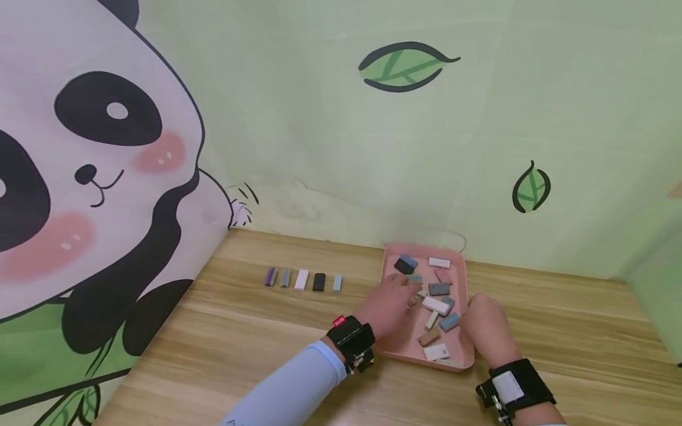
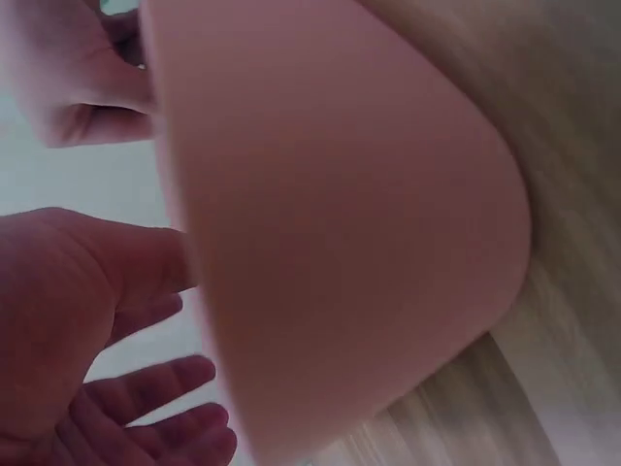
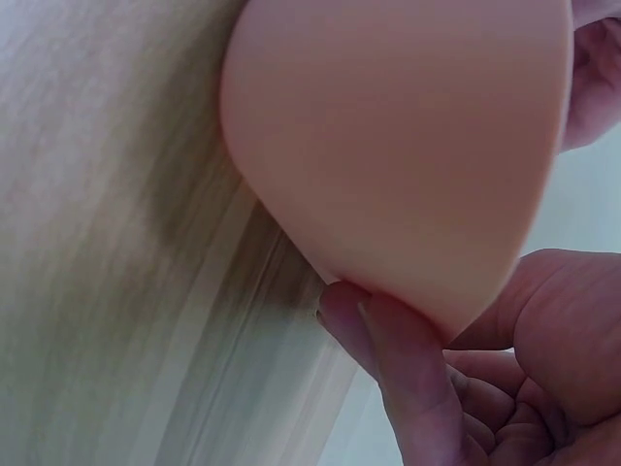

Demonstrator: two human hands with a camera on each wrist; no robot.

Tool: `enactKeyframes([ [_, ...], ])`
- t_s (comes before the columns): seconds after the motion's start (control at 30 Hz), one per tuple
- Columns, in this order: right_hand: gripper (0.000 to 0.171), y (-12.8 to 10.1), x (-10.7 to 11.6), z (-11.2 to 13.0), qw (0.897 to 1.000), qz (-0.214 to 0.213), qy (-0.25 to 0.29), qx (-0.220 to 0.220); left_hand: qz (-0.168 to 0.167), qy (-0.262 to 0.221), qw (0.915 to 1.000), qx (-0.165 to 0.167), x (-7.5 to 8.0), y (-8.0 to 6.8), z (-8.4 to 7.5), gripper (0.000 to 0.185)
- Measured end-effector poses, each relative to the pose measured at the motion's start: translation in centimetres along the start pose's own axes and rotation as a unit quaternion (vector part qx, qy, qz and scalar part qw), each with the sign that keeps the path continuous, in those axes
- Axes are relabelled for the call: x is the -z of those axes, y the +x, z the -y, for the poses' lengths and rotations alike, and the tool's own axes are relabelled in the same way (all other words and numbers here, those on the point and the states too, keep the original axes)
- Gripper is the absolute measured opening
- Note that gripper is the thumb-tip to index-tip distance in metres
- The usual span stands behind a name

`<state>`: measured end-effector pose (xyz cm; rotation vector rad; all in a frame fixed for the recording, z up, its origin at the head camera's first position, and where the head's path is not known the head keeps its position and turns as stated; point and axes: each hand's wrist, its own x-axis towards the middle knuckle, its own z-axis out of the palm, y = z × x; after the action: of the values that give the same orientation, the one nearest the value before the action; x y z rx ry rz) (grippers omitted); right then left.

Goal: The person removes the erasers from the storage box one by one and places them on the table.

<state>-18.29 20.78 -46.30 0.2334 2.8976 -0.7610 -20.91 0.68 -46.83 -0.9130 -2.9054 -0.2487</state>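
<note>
A pink tray (image 1: pixel 394 349) holds several small rectangular blocks that look like erasers, in white, grey, blue, brown and pink. Over its left side reaches my left hand (image 1: pixel 391 305), fingers among the blocks near a teal one (image 1: pixel 414 278). In the left wrist view the fingers of the left hand (image 2: pixel 116 340) are spread and loosely bent, with nothing seen between them; the fingertips are partly behind the tray wall (image 2: pixel 340 214). At the right edge, my right hand (image 1: pixel 486 325) grips the tray's rim. The right wrist view shows the thumb and fingers (image 3: pixel 412 369) pinching the tray wall (image 3: pixel 408 165).
Left of the tray, several blocks stand in a row on the wooden table (image 1: pixel 240 331): purple, grey, white (image 1: pixel 301 280), black (image 1: pixel 318 282) and light blue (image 1: pixel 338 283). A green wall cloth (image 1: pixel 319 148) with a panda print (image 1: pixel 176 89) rises behind the table.
</note>
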Motion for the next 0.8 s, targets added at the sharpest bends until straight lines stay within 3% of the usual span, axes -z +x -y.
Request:
enactKeyframes([
  [0.17,0.015,0.1,0.0,0.0,1.000,0.004,0.001,-0.004,0.034,0.007,0.9992,-0.020,0.0,0.3,-0.1,0.026],
  [0.3,0.015,0.0,0.0,0.1,1.000,0.010,0.007,-0.012,0.063,0.037,0.9970,-0.027,-0.4,0.4,-0.3,0.028],
  [0.5,0.015,0.1,-0.1,0.1,1.000,0.012,0.009,-0.013,0.067,0.059,0.9953,-0.036,-1.1,0.5,-0.2,0.032],
  [0.8,0.014,0.1,0.0,0.1,1.000,0.006,0.006,-0.010,0.067,0.093,0.9930,-0.029,-0.6,0.2,-0.7,0.027],
])
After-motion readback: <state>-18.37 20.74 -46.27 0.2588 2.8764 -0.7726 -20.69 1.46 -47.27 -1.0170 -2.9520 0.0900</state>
